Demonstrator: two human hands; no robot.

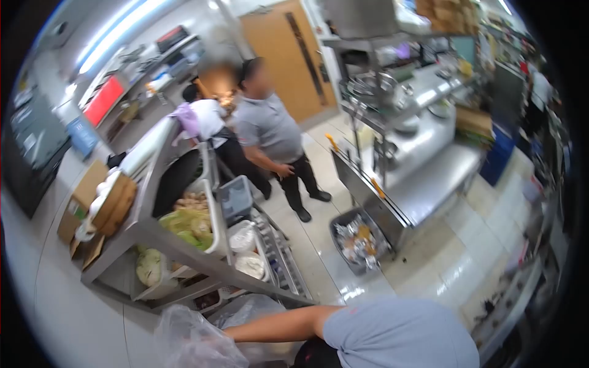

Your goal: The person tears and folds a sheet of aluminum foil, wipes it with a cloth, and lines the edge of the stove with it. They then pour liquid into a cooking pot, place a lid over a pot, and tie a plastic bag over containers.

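From the bottom edge my right arm, in a grey sleeve, reaches left to a clear plastic bag (187, 337). My right hand (215, 345) is at the bag, blurred behind the crumpled film, and its fingers are hidden. A second stretch of clear plastic (251, 308) lies just above the forearm, under the frame of a metal rack (202, 264). My left hand is out of view.
The rack holds a white tub (215, 236) of leafy greens and a grey bin (236, 196). On the floor stands a grey crate (350, 268) of foil and scraps. One person (270, 129) stands in the aisle, another (208, 116) behind. A steel counter (423, 190) is at right.
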